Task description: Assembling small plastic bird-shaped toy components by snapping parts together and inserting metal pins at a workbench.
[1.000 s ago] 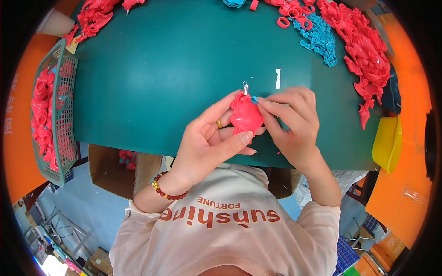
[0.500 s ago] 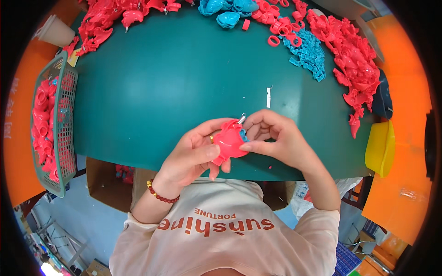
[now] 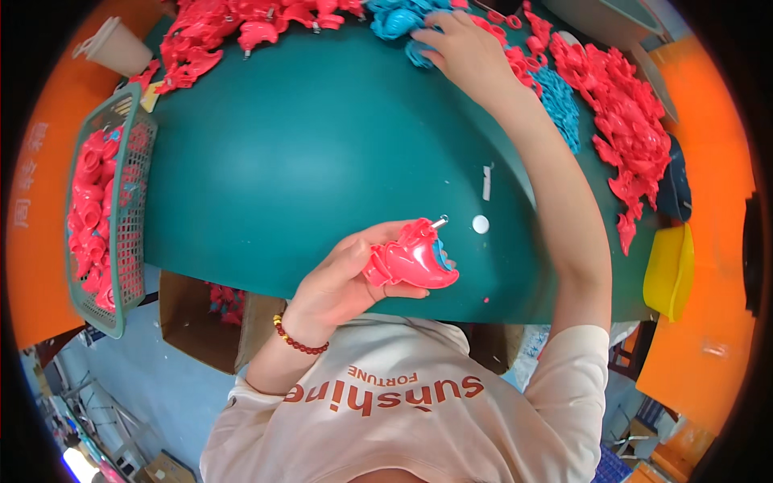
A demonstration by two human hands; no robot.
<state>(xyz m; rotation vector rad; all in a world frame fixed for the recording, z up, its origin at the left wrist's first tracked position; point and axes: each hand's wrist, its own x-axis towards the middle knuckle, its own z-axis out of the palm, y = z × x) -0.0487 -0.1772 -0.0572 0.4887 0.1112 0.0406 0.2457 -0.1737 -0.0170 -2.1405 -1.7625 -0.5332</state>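
Note:
My left hand (image 3: 342, 270) is closed around a glossy red plastic shell (image 3: 412, 259) near the table's front edge. A small metal spring (image 3: 439, 223) sticks out of the shell's upper end, and a blue plastic piece (image 3: 440, 254) shows along its right side. My right hand (image 3: 471, 56) is stretched to the far side of the table, fingers apart, above the blue curved plastic parts (image 3: 394, 24). Its fingertips are at a blue part (image 3: 418, 55), and no held thing shows between them. A white round disc (image 3: 481, 224) lies right of the shell.
Red shells are heaped at far left (image 3: 201, 40) and right (image 3: 624, 113). Red rings (image 3: 515, 60) and small blue pieces (image 3: 560, 109) lie behind my right arm. A green basket (image 3: 133, 217) of red parts stands left; a yellow container (image 3: 668, 274) and white cup (image 3: 117, 48) sit at the sides.
My right hand has left the red shell and reached to the far blue parts. My left hand still holds the shell, now turned. The white disc has come into sight on the table.

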